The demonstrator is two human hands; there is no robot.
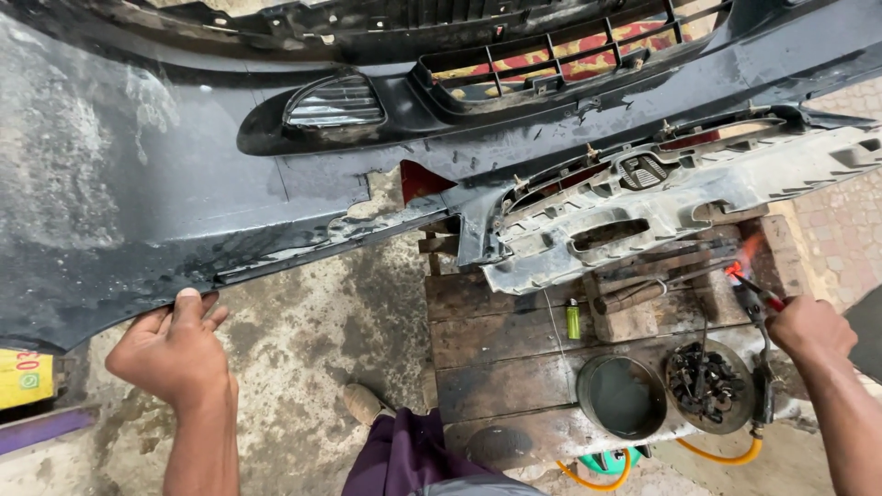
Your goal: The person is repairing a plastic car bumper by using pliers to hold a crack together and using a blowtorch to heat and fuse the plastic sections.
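Bumper (138, 211) edge clamped in left hand (170, 354) grip; right hand (808, 332) grip closed on red-handled tool (758, 294).

Your left grip (173, 352) is curled, thumb up, forearm reaching forward; your right grip (810, 331) is closed in a fist, arm stretched out.

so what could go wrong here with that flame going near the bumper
The flame at the tool in the right hand burns close under the grey plastic grille panel, which could scorch or melt. A green lighter lies nearby on the wooden bench. The left hand alone steadies the black bumper, which might slip.
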